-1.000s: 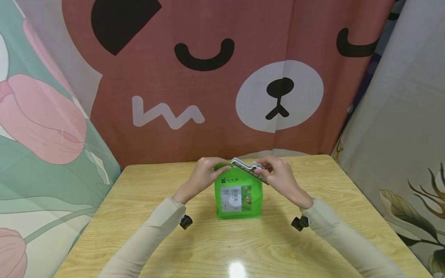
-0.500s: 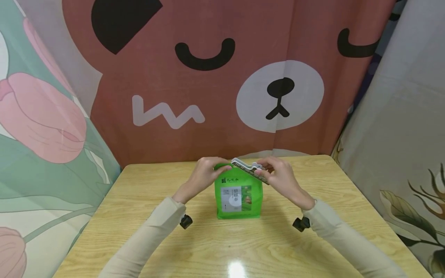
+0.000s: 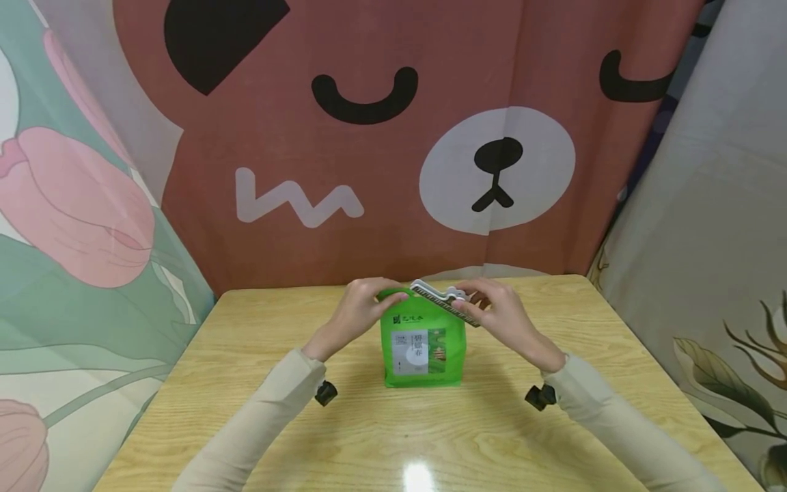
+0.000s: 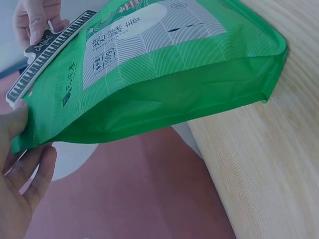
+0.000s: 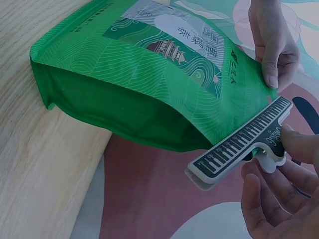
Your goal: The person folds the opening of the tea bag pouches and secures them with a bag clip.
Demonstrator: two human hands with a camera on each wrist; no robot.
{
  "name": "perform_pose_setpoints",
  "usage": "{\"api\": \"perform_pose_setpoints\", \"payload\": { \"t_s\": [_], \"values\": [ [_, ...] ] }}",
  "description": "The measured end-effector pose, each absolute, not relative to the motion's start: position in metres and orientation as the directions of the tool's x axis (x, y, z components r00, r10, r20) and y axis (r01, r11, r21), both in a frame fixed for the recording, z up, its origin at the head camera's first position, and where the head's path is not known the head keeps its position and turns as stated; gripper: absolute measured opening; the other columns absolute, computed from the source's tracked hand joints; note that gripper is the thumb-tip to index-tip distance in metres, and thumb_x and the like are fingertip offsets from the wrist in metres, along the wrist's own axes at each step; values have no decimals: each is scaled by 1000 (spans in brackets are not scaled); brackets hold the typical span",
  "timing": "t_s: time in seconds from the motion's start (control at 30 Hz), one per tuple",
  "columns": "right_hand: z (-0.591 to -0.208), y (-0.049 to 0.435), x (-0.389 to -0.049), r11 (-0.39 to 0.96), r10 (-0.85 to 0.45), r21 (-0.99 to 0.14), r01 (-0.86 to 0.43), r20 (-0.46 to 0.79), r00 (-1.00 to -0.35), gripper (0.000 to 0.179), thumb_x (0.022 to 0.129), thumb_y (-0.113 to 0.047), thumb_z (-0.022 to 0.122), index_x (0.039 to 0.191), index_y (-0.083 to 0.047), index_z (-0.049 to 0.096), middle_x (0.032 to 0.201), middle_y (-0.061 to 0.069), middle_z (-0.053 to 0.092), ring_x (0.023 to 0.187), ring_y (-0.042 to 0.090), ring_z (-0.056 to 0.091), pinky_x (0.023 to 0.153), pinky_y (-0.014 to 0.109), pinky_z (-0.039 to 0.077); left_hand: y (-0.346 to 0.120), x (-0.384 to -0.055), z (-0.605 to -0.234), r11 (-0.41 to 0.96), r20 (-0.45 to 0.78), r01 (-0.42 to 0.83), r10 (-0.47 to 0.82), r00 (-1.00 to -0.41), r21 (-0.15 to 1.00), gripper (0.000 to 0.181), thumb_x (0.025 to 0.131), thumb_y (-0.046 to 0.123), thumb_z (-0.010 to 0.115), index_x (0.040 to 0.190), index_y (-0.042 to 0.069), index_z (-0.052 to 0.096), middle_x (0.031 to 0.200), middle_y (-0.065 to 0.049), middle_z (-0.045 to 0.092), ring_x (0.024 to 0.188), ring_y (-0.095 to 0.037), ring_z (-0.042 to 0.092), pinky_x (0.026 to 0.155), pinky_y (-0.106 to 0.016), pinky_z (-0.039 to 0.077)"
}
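Note:
A green tea bag [image 3: 424, 342] with a grey label stands upright on the table in the head view. My left hand [image 3: 363, 307] pinches its top left corner between thumb and fingers. With the thumb on one side and fingers on the other, my right hand [image 3: 501, 318] grips a long bag clip [image 3: 443, 299] patterned like piano keys. The clip slants down to the right across the bag's top right corner. In the right wrist view, the clip [image 5: 244, 142] lies along the bag's top edge [image 5: 214, 107], and the right thumb presses its black handle.
The bag rests on a light wooden table [image 3: 258, 369]. A curtain [image 3: 277, 137] with a bear face hangs right behind the table's far edge. More patterned cloth [image 3: 707, 239] hangs at the right side. Small black cameras [image 3: 326, 393] sit at both wrists.
The right wrist and forearm have shifted slightly to the right. Both hands keep their grips on the bag and the clip, which have hardly moved.

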State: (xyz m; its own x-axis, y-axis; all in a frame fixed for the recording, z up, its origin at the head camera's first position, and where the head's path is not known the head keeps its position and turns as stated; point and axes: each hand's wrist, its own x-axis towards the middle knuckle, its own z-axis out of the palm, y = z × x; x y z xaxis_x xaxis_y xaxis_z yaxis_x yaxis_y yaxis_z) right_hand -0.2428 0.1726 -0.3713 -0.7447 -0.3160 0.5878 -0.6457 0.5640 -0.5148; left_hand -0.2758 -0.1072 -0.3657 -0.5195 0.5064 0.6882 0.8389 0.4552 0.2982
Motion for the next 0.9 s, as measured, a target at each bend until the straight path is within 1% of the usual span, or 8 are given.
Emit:
{"api": "perform_pose_setpoints", "payload": {
  "t_s": [0.27, 0.47, 0.6, 0.77, 0.9],
  "values": [
    [-374, 179, -244, 561, -326, -519, -645, 578, -748, 30, 89, -19, 76, 117, -7, 71, 101, 5, 71, 75, 12, 65, 65, 29, 55, -113, -272, -365, 472, 677, 821, 491, -548, 322, 19, 92, 19, 73, 106, 6, 76, 96, -3, 74, 71, -4, 64, 64, -20, 52],
    [-375, 185, -244, 562, -327, -535, -631, 557, -764, 26, 91, -20, 74, 113, -7, 72, 100, 3, 71, 76, 13, 65, 66, 32, 55, -118, -274, -368, 462, 679, 821, 486, -551, 335, 18, 93, 18, 72, 106, 7, 76, 95, -2, 74, 73, -4, 65, 66, -21, 53],
    [-377, 187, -243, 567, -327, -544, -618, 540, -775, 24, 93, -20, 72, 113, -6, 72, 102, 4, 71, 77, 14, 65, 67, 36, 55, -123, -274, -370, 457, 687, 823, 477, -548, 339, 16, 93, 18, 71, 104, 8, 76, 94, -1, 74, 73, -4, 65, 66, -21, 53],
    [-379, 191, -243, 581, -326, -524, -623, 552, -768, 20, 94, -19, 70, 110, -7, 73, 101, 3, 71, 76, 13, 65, 66, 36, 55, -127, -274, -371, 455, 691, 819, 465, -553, 349, 16, 95, 20, 70, 104, 9, 76, 94, -1, 74, 73, -4, 66, 65, -21, 53],
    [-381, 194, -245, 584, -322, -515, -628, 563, -761, 15, 95, -19, 69, 106, -9, 73, 99, 1, 70, 74, 12, 64, 65, 34, 55, -131, -274, -373, 444, 703, 825, 458, -545, 350, 15, 94, 19, 70, 104, 9, 76, 93, 0, 74, 73, -5, 66, 65, -22, 53]
  ]
}}
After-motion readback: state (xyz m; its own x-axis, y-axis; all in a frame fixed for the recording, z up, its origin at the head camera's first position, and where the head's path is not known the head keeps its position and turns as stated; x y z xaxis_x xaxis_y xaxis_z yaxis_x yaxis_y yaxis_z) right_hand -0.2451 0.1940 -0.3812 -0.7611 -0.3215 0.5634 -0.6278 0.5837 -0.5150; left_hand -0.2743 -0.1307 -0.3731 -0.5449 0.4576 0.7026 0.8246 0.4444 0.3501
